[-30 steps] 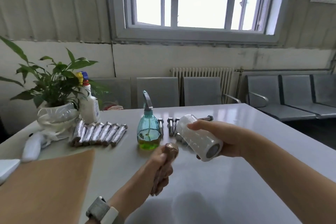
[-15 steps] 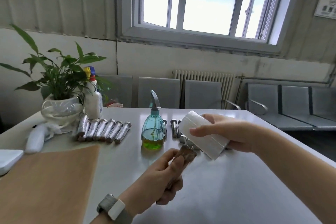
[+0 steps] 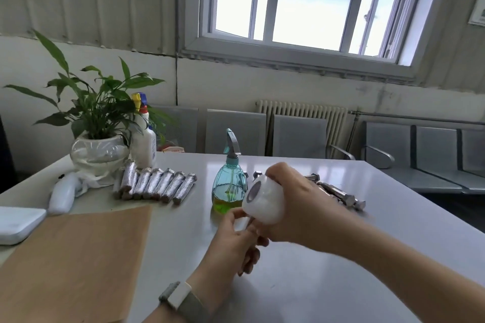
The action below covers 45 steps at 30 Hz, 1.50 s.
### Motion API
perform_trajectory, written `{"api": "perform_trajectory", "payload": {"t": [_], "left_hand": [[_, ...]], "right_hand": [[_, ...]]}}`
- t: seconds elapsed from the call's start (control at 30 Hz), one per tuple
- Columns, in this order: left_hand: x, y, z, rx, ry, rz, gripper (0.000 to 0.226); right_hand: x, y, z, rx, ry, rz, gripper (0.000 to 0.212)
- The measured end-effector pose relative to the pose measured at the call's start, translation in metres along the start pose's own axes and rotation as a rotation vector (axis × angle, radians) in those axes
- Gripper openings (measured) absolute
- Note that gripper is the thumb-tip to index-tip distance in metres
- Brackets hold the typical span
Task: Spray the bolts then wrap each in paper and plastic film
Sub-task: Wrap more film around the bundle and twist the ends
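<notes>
My right hand (image 3: 301,207) grips a white roll of plastic film (image 3: 263,200), its hollow core turned toward me. Just below it, my left hand (image 3: 233,238) curls round a paper-wrapped bolt that my fingers and the roll almost wholly hide; its thumb and forefinger touch the roll's lower edge. Behind the roll stands a teal spray bottle (image 3: 228,186) with yellow-green liquid. Several film-wrapped bolts (image 3: 154,185) lie in a row at the back left. Bare steel bolts (image 3: 338,194) lie behind my right hand. A brown paper sheet (image 3: 76,259) covers the table's near left.
A potted plant in a glass bowl (image 3: 98,149) and a white spray bottle (image 3: 143,144) stand at the table's back left. A white handheld device (image 3: 61,195) and a white box (image 3: 17,223) lie at the left edge. Grey chairs (image 3: 420,155) line the wall.
My right hand has turned the film roll so its core faces me and brought it down against my left hand. The bolt, visible before, is now hidden between them.
</notes>
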<state>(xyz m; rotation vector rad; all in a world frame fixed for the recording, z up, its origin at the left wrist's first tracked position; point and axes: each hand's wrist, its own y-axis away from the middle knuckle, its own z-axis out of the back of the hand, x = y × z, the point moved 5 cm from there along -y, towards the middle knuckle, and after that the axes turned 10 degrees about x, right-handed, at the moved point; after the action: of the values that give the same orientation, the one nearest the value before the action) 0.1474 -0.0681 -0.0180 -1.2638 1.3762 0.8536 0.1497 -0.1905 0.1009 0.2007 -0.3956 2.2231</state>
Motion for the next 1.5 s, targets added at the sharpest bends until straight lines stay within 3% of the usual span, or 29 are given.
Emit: {"api": "perform_trajectory", "payload": {"t": [0.17,0.27,0.37,0.47,0.63,0.83,0.97,1.13,1.33,1.43,1.5], "left_hand": [[-0.001,-0.002,0.000,0.016,0.296,0.085,0.013],[-0.005,0.000,0.009,-0.002,0.534,0.070,0.041],[-0.010,0.001,0.012,0.099,0.681,0.106,0.075],[-0.016,-0.002,0.015,0.086,0.762,0.111,0.079],[-0.008,-0.007,0.019,0.069,0.803,0.239,0.076],[0.008,-0.014,0.037,-0.133,0.772,0.233,0.092],[0.013,-0.019,0.045,-0.232,0.731,0.184,0.080],[0.013,-0.022,0.047,-0.262,0.781,0.159,0.072],[0.007,-0.019,0.044,-0.190,0.767,0.160,0.079],[0.005,-0.016,0.050,-0.172,0.751,0.104,0.100],[-0.002,-0.013,0.041,-0.044,0.654,0.108,0.102]], "right_hand": [[0.023,0.009,-0.021,-0.354,0.273,0.274,0.069],[0.022,0.009,-0.038,-0.321,0.225,0.330,0.065],[0.017,0.005,-0.055,-0.291,0.160,0.369,0.063],[0.018,0.002,-0.067,-0.349,0.207,0.462,0.055],[0.019,0.000,-0.085,-0.428,0.308,0.604,0.041],[0.014,0.005,-0.101,-0.477,0.373,0.625,0.054],[0.014,0.008,-0.101,-0.559,0.349,0.650,0.040],[0.013,0.010,-0.100,-0.607,0.335,0.665,0.050],[0.015,0.009,-0.102,-0.586,0.304,0.676,0.053],[0.014,0.007,-0.101,-0.549,0.270,0.663,0.055],[0.012,0.005,-0.101,-0.516,0.245,0.659,0.057]]}}
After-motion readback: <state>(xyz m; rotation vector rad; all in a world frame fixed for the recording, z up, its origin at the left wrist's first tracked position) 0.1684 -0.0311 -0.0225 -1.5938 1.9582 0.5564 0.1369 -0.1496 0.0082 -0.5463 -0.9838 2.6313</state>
